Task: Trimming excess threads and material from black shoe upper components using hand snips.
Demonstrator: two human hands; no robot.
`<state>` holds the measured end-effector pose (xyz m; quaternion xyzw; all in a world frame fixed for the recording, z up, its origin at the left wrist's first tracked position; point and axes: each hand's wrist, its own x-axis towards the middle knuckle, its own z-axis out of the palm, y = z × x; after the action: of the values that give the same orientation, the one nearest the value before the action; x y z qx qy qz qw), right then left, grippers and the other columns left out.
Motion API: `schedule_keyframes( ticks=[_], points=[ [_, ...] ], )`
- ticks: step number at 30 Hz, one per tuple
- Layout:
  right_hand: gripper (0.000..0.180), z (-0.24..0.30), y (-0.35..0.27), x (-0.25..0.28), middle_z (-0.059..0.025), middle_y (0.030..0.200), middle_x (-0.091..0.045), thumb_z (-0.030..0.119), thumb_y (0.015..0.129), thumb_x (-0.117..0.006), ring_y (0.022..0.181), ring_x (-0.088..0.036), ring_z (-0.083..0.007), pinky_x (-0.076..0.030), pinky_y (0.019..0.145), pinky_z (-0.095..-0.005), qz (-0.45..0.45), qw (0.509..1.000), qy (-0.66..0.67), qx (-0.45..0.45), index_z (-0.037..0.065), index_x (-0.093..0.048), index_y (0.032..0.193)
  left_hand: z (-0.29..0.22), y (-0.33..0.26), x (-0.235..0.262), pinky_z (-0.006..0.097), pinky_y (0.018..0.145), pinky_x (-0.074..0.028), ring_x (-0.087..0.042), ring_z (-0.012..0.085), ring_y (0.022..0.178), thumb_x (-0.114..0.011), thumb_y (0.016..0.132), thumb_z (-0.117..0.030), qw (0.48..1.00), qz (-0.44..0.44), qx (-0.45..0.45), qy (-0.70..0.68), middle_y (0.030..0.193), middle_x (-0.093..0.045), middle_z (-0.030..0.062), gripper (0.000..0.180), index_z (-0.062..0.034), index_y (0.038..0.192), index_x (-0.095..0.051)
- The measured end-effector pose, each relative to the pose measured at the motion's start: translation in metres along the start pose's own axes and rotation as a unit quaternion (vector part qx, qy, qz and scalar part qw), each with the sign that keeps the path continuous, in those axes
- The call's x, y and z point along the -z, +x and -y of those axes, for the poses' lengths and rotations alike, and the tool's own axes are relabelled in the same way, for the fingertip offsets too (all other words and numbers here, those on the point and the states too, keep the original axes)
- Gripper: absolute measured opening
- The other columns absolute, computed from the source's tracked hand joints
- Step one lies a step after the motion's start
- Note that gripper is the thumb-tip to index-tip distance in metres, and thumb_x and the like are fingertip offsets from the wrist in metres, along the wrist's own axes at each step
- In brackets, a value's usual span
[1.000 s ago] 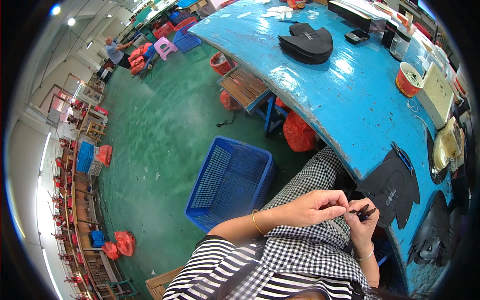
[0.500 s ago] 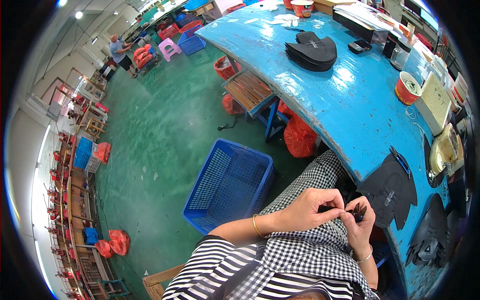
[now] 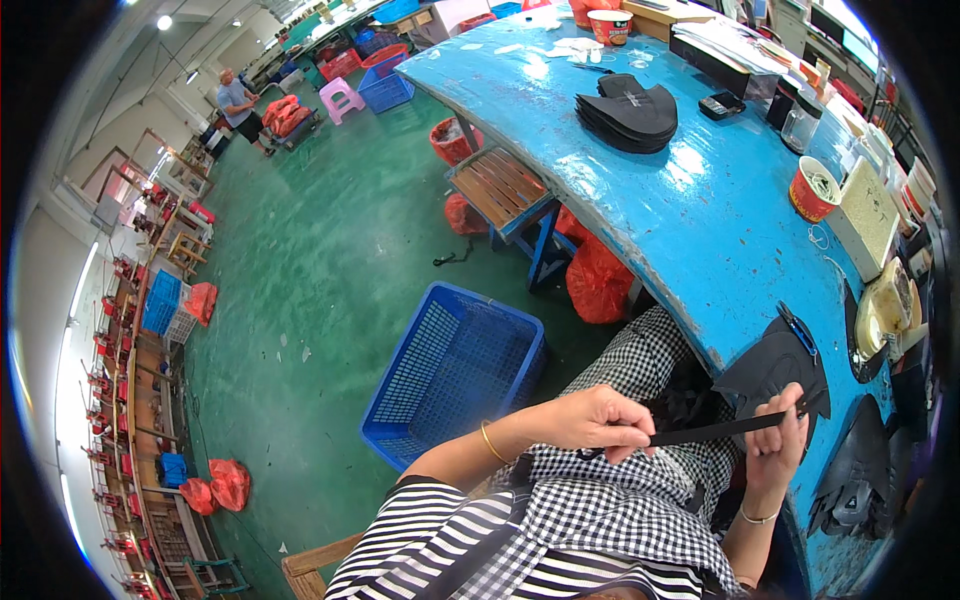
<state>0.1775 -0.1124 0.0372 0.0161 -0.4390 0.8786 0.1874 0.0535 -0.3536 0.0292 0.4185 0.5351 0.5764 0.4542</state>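
A narrow black strap (image 3: 712, 432) is stretched between my two hands above my lap. My left hand (image 3: 606, 420) pinches one end of it between thumb and fingers. At the other end, my right hand (image 3: 776, 445) has its fingers raised and closed on the strap, beside the table edge. Just beyond the right hand, flat black cut pieces (image 3: 762, 368) lie stacked on the blue table (image 3: 700, 240). Blue-handled snips (image 3: 797, 328) rest on that stack. Below my left hand is the checked apron (image 3: 620, 500) over my lap.
A blue plastic basket (image 3: 455, 375) stands on the green floor to my left. More black pieces lie in a far stack (image 3: 628, 115) and a near-right pile (image 3: 855, 475). A paper tub (image 3: 815, 184) stands at the right. Red bags (image 3: 598, 280) hang under the table edge.
My hands were close together with a dark pointed tool in the right one. They have moved apart, the right hand going right, and the strap now spans between them.
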Motion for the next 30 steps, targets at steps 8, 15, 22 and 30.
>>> schedule_keyframes(
  ticks=[8,15,22,30],
  points=[
    [0.014,0.01,-0.006,0.004,0.0053,0.053,-0.036,0.014,0.098,-0.044,0.043,-0.03,-0.0014,-0.027,0.036,-0.0177,0.02,1.0,0.003,0.022,0.008,-0.041,0.085,-0.004,-0.014,0.007,0.019,0.063,-0.044,-0.056,0.0057,0.07,-0.061,0.086,-0.007,0.994,-0.033,-0.007,-0.102,0.078,-0.063,0.0025,0.012,0.0026,0.092,-0.064],
    [0.02,0.008,-0.011,0.0,0.0042,0.056,-0.038,0.02,0.094,-0.053,0.045,-0.03,-0.0023,-0.024,0.039,-0.0184,0.037,0.997,-0.072,0.003,0.006,-0.042,0.085,-0.003,-0.014,0.01,0.023,0.077,-0.049,-0.064,0.0107,0.084,-0.063,0.084,-0.005,0.991,-0.125,0.002,0.058,0.097,-0.069,0.0094,0.025,-0.0022,0.109,-0.065],
    [0.022,0.005,-0.011,-0.003,0.0041,0.057,-0.039,0.02,0.093,-0.055,0.045,-0.03,-0.0022,-0.024,0.04,-0.0175,0.034,0.995,-0.097,-0.004,0.005,-0.043,0.083,0.015,-0.015,0.01,0.022,0.072,-0.049,-0.063,0.0103,0.078,-0.062,0.085,-0.009,0.988,-0.135,-0.003,0.076,0.09,-0.07,0.0075,0.02,-0.001,0.103,-0.066],
    [0.016,0.007,-0.007,-0.004,0.0062,0.057,-0.033,0.017,0.097,-0.047,0.046,-0.027,-0.0011,-0.022,0.039,-0.018,-0.002,0.995,-0.098,0.017,0.007,-0.041,0.085,0.012,-0.022,0.013,0.028,0.051,-0.041,-0.051,0.0118,0.054,-0.059,0.088,-0.016,0.981,-0.052,0.022,0.187,0.061,-0.056,0.0045,0.016,-0.0004,0.091,-0.06]
  ],
)
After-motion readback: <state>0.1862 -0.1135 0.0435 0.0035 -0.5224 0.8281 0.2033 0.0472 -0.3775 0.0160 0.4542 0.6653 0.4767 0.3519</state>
